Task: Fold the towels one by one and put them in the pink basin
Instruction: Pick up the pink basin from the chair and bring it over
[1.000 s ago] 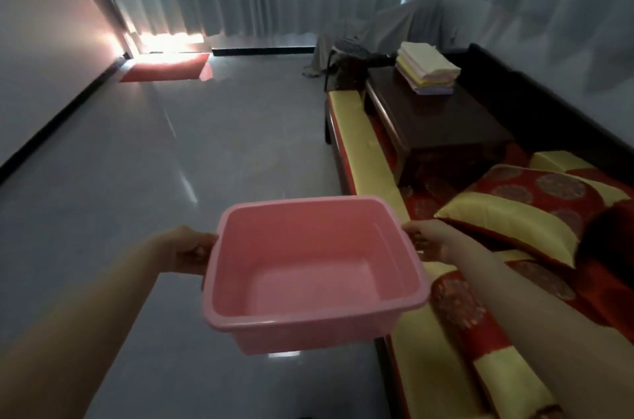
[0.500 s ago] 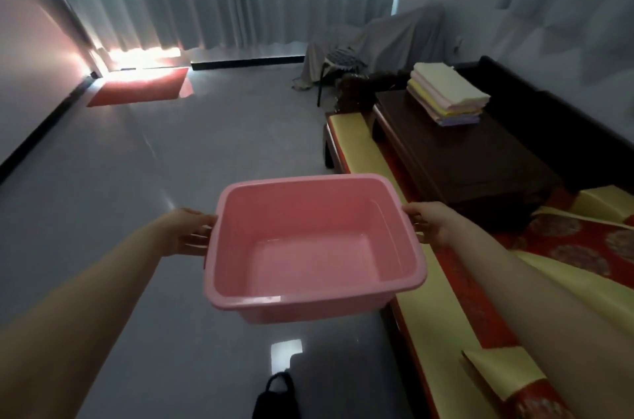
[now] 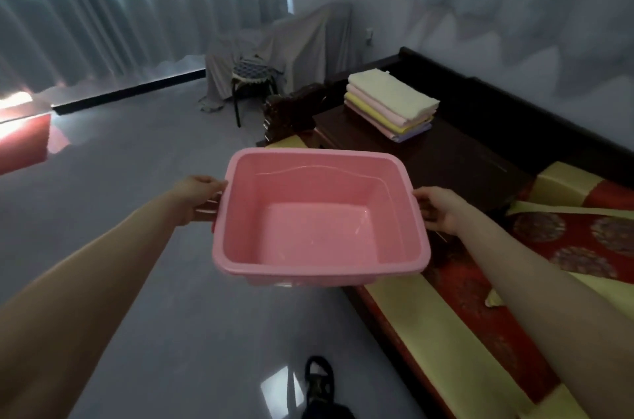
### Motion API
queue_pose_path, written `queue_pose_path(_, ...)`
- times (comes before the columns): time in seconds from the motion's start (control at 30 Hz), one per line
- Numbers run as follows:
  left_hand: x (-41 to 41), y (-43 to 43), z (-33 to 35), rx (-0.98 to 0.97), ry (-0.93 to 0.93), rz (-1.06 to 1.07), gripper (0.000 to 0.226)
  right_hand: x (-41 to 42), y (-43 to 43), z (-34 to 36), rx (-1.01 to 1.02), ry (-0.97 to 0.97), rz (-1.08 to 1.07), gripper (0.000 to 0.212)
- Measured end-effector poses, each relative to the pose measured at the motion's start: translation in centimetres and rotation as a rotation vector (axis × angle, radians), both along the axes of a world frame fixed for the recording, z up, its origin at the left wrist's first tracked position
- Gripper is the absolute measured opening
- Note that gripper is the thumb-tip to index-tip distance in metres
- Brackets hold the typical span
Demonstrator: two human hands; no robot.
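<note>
**Basin held up, towels stacked on the table**

Folded towels (image 3: 391, 106) sit in a stack on the dark table (image 3: 446, 161), beyond the basin and well apart from it. Red-and-yellow couch (image 3: 429, 312) runs along the right. Stool (image 3: 254, 75) near the curtains.

Pink basin (image 3: 319, 267) is in the air over the floor and couch edge. Left hand (image 3: 197, 200) grips its left rim, fingers curled under. Right hand (image 3: 437, 209) grips the right rim likewise.

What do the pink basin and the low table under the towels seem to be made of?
The pink basin looks like moulded plastic, smooth and slightly glossy: light glints on its floor. The low table is probably dark varnished wood, by its brown sheen, though dim light leaves that open.
</note>
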State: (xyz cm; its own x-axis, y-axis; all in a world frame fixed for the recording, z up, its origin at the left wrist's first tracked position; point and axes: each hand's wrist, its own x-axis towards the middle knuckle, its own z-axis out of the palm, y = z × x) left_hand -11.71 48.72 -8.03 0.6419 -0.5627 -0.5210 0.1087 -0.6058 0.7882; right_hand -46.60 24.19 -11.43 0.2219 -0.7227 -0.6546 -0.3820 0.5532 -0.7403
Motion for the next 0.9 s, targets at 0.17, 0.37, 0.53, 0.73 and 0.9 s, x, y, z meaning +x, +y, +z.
queue_pose_path(0.17, 5.5, -13.3, -0.6, -0.016, -0.029, -0.145, 0.020, 3.1, -8.9, -0.8, -0.003, -0.004, -0.158, 0.015)
queue_pose_path(0.37, 9.0, -28.4, -0.9, -0.029, -0.006, -0.316, 0.017, 3.5, -16.2, -0.9, -0.018, 0.010, -0.328, 0.014)
queue_pose_path(0.53, 7.6, -39.3, -2.4, 0.006, 0.023, -0.498, 0.013, 0.8, -19.8, -0.6, -0.011, 0.064, -0.506, 0.008)
queue_pose_path(0.73, 2.6, -50.2, -5.2, 0.044, 0.090, -0.734, 0.015, -3.5, -20.0, -1.8, 0.046, 0.116, -0.784, 0.019)
queue_pose_path(0.9, -2.2, -56.8, -6.2, 0.079, 0.088, -0.937, 0.017, -7.0, -19.5, -2.9, 0.045, 0.203, -0.960, 0.021)
